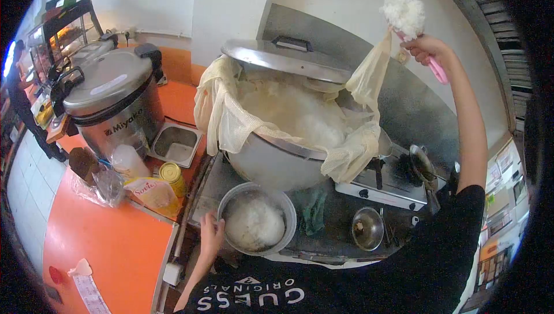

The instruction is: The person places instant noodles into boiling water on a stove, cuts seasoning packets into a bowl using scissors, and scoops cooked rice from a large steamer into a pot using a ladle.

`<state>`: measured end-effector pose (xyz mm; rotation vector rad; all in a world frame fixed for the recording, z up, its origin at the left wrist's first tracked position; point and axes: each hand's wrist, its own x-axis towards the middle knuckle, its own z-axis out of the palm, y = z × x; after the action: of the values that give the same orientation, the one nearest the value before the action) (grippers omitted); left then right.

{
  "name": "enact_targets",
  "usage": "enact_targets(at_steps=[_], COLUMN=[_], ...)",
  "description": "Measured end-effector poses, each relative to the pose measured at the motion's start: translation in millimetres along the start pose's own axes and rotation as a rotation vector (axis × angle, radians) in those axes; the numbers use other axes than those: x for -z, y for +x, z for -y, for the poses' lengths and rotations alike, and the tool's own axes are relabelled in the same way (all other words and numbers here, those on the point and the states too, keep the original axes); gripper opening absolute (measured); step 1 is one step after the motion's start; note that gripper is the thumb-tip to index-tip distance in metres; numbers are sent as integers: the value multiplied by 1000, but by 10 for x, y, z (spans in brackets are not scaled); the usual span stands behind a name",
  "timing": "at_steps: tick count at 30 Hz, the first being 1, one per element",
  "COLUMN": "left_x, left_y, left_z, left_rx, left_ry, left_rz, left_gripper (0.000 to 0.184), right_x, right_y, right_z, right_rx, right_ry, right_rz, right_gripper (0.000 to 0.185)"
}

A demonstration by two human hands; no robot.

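My right hand (424,51) is raised high at the upper right, closed round the pink handle of a rice paddle (438,72). A large clump of white cooked rice (405,15) sits on the paddle's blade. One corner of the cream mesh cloth (369,72) stretches up to that hand; whether the fingers grip it too, I cannot tell. Below, the cloth lines a big steaming pot (277,167) of rice, whose metal lid (288,60) leans at the back. My left hand (212,234) grips the rim of a smaller metal pot (291,213) with rice (254,222) inside.
A Miyako rice cooker (118,106) stands on the orange counter at left, near a steel tray (176,144), a yellow can (170,175) and a Sovia pouch (153,196). Right of the big pot are a gas stove (384,184), a metal bowl (367,230) and a dark green cloth (313,210).
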<state>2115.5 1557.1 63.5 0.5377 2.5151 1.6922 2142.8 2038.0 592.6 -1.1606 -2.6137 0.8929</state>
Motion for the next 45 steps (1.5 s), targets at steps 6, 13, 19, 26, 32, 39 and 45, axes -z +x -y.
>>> enact_targets(at_steps=[6, 13, 19, 26, 32, 39, 45], left_x=[605, 569, 403, 455, 352, 77, 308], left_y=[704, 834, 721, 590, 231, 23, -190], left_z=[-941, -1547, -1429, -897, -280, -41, -149], left_rx=[-381, -473, -314, -199, 151, 140, 367], left_ry=[112, 9, -39, -17, 281, 219, -13], left_rz=[-276, -174, -130, -164, 143, 322, 509], left_gripper=[26, 22, 20, 21, 34, 25, 23], right_x=[57, 337, 691, 233, -880, -1856, -2378], right_y=[106, 135, 295, 79, -195, -1108, -1898], right_z=[6, 287, 475, 463, -229, -619, -469], right_rx=[103, 170, 264, 309, 245, 41, 148], right_ry=[105, 118, 139, 237, 117, 159, -138], right_rz=[43, -92, -97, -24, 119, 432, 436], right_gripper=[17, 17, 21, 21, 12, 26, 46])
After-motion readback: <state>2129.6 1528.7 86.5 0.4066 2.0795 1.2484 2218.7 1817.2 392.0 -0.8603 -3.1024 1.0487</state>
